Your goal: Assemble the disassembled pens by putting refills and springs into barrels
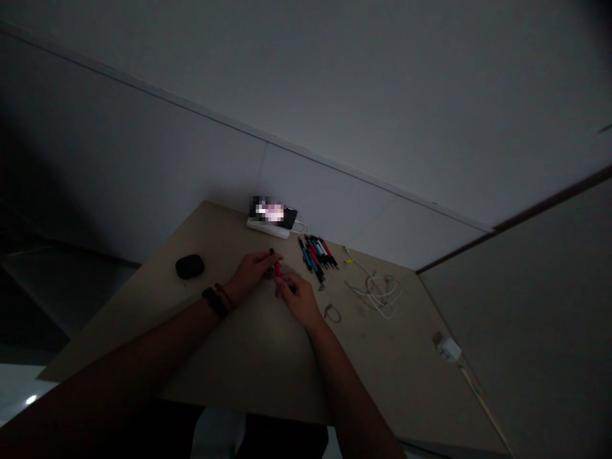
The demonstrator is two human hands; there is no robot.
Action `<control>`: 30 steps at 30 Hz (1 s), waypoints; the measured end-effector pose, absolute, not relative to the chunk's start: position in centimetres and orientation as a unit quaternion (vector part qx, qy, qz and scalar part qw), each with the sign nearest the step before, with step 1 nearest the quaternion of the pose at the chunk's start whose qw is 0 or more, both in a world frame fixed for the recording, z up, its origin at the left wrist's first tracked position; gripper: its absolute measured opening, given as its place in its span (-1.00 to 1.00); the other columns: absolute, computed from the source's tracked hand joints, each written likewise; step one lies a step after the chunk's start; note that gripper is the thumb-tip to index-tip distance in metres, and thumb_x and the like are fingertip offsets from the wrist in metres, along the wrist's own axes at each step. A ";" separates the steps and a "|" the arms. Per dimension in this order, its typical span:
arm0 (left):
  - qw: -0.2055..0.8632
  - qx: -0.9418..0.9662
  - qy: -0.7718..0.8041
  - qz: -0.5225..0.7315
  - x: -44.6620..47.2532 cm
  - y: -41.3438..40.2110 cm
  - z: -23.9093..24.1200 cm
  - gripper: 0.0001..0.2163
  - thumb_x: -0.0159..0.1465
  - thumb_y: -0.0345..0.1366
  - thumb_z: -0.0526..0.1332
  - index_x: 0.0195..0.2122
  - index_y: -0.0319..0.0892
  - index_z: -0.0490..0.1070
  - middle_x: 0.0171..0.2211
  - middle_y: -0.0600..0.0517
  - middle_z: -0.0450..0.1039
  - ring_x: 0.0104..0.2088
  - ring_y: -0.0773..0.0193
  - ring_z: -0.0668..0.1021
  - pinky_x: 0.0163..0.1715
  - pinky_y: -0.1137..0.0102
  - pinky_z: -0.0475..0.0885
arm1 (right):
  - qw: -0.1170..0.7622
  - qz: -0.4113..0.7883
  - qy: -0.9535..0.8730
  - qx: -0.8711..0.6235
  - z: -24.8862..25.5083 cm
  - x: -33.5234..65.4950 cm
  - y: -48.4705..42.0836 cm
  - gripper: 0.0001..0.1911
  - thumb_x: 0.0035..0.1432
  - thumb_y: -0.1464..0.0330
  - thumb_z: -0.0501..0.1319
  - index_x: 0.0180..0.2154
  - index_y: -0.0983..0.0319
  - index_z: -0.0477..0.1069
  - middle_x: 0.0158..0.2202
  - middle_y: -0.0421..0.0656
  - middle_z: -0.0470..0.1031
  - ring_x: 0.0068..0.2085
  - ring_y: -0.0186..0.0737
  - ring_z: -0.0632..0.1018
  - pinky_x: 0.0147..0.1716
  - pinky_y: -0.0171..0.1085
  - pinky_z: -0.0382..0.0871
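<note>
Over the middle of the table, my left hand (253, 271) and my right hand (299, 299) come together around a red and black pen (277, 268). The fingers of the left are closed near the pen's black upper end, while those of the right close on its lower part. Part of the pen is hidden behind my fingers. Just beyond my right hand lies a loose pile of pens (316, 254) in blue, red, white and black.
A phone (289, 218) with a blurred screen leans on a white block (268, 229) by the wall. To the left sits a black case (190, 266). On the right are a coiled white cable (380, 294), a small grey loop (333, 313) and a white plug adapter (448, 349).
</note>
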State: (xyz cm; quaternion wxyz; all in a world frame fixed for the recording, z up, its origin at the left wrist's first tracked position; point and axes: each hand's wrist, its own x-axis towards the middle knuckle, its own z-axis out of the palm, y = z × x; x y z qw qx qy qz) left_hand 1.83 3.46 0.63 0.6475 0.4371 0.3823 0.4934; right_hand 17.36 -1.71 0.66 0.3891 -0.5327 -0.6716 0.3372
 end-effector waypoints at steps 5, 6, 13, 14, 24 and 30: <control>0.652 0.432 0.383 0.492 1.9 3.7 0.4 -0.64 0.12 -0.03 0.40 -0.32 -0.29 0.60 -0.50 0.03 0.48 -0.51 0.37 0.44 -0.46 0.44 0.34 | 0.379 0.339 -0.670 -0.541 0.7 17.3 -1.7 -0.63 0.30 0.06 0.16 -0.40 0.19 0.44 -0.56 -0.22 0.47 -0.51 -0.27 0.46 -0.49 -0.32 0.28; 0.651 0.432 0.383 0.492 1.9 3.7 0.4 -0.64 0.11 -0.03 0.40 -0.32 -0.28 0.60 -0.50 0.04 0.48 -0.51 0.36 0.44 -0.46 0.44 0.34 | 0.377 0.340 -0.669 -0.543 0.7 17.3 -1.7 -0.63 0.30 0.07 0.16 -0.40 0.19 0.44 -0.56 -0.22 0.47 -0.51 -0.27 0.46 -0.49 -0.32 0.27; 0.646 0.446 0.379 0.490 1.9 3.7 0.5 -0.65 0.13 -0.02 0.39 -0.30 -0.26 0.61 -0.48 0.03 0.50 -0.48 0.34 0.46 -0.43 0.42 0.36 | 0.373 0.335 -0.673 -0.543 0.6 17.4 -1.6 -0.63 0.30 0.07 0.16 -0.39 0.20 0.45 -0.56 -0.22 0.47 -0.50 -0.27 0.46 -0.46 -0.31 0.27; 0.645 0.447 0.379 0.490 1.9 3.7 0.4 -0.65 0.13 -0.02 0.39 -0.30 -0.26 0.61 -0.47 0.03 0.50 -0.48 0.34 0.46 -0.43 0.42 0.36 | 0.372 0.334 -0.674 -0.544 0.6 17.4 -1.6 -0.64 0.30 0.08 0.16 -0.38 0.20 0.45 -0.56 -0.22 0.47 -0.50 -0.27 0.46 -0.46 -0.31 0.26; 0.642 0.444 0.378 0.497 2.0 3.7 0.2 -0.65 0.13 -0.02 0.40 -0.32 -0.26 0.61 -0.50 0.03 0.49 -0.49 0.34 0.46 -0.44 0.42 0.36 | 0.368 0.327 -0.681 -0.542 0.7 17.5 -1.6 -0.62 0.32 0.09 0.15 -0.43 0.19 0.42 -0.57 -0.23 0.47 -0.52 -0.28 0.43 -0.47 -0.30 0.22; 0.641 0.448 0.376 0.497 1.9 3.5 0.5 -0.67 0.15 -0.03 0.38 -0.30 -0.25 0.61 -0.50 0.05 0.48 -0.50 0.36 0.45 -0.45 0.43 0.35 | 0.378 0.334 -0.678 -0.535 0.5 17.5 -1.6 -0.65 0.31 0.09 0.16 -0.38 0.19 0.44 -0.55 -0.23 0.47 -0.50 -0.27 0.45 -0.45 -0.30 0.25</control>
